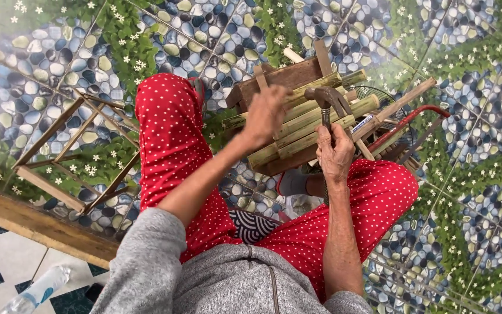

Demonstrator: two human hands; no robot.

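My right hand [334,154] grips the handle of a claw hammer [327,100], its metal head raised over a bundle of green bamboo sticks [306,122]. The bamboo lies across a small dark wooden stool [280,78] between my knees. My left hand [266,113] is over the left end of the bamboo, fingers curled, blurred; whether it holds something small I cannot tell. I sit in red dotted trousers and a grey top.
A wooden slat frame [71,154] lies on the pebble-pattern floor at left. A fan grille and a red metal bar [405,122] lie to the right of the stool. A wooden beam [36,224] and a plastic bottle [36,291] are at bottom left.
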